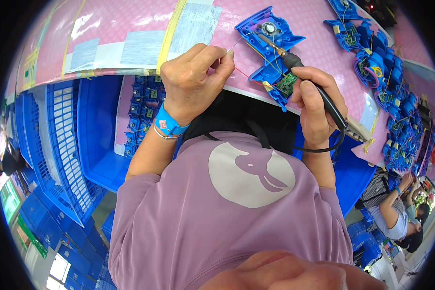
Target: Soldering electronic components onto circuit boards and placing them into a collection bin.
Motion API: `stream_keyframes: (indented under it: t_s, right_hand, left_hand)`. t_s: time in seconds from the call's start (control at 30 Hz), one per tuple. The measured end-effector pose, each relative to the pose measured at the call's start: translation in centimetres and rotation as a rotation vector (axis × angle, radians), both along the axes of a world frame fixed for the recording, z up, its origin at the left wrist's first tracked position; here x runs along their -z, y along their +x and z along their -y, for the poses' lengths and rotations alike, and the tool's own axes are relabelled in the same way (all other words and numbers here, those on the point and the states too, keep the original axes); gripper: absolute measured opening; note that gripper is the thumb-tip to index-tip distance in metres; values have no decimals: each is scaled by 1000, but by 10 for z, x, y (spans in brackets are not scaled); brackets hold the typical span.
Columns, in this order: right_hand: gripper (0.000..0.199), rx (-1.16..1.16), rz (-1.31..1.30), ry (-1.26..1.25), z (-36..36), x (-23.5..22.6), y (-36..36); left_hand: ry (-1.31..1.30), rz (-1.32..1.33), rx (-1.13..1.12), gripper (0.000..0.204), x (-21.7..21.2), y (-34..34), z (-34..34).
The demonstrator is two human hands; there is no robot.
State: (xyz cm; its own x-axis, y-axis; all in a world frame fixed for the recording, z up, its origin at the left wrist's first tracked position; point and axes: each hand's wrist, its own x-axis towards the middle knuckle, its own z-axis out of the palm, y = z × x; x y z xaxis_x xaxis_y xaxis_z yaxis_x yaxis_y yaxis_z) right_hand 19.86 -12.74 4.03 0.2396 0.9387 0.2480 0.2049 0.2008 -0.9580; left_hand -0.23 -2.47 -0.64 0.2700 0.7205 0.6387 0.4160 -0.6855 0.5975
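My right hand (316, 99) is closed around the black handle of a soldering iron (330, 104). Its metal tip points up and left over a blue plastic shell (295, 39), beside a round speaker (269, 28); whether it touches anything is unclear. Thin wires run from there to a green circuit board (288, 84) in a second blue shell part at the table edge. To the left, my left hand (193, 79) pinches a thin wire (236, 44) between thumb and forefinger, with its far end near the shell. A red wire (243, 73) passes just below those fingertips.
Several wired blue shells (396, 104) are piled along the right side of the pink-covered table (130, 21). Below its left edge stands a blue bin (99, 145) beside several boarded blue shells (145, 104). A blue slatted crate (67, 140) is farther left. Another person (390, 220) works at the right.
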Motion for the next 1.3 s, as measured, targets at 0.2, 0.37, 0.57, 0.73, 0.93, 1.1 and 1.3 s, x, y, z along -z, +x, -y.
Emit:
stream_keyframes:
  t_s: [0.2, 0.37, 0.57, 0.73, 0.93, 1.1, 1.3]
  right_hand:
    - [30, -4, 17, -18, -2, 3, 0]
    - [30, 5, 9, -23, -2, 4, 1]
    - [30, -2, 35, -49, -3, 1, 0]
    - [29, 3, 88, -53, -3, -1, -1]
    - [29, -3, 118, -25, -3, -2, 1]
    - [28, -4, 107, -21, -4, 0, 0]
    - [21, 8, 13, 56, -2, 3, 2]
  left_hand:
    - [10, -7, 3, 13, 0, 1, 0]
    - [-18, -6, 14, 13, 0, 2, 0]
    - [-7, -30, 28, 12, 1, 4, -3]
    - [-67, 56, -6, 12, -7, 7, -4]
    - [-165, 359, -90, 19, -11, -14, 5]
    - [286, -39, 288, 33, -18, -20, 9]
    - [375, -208, 293, 32, -8, -13, 1]
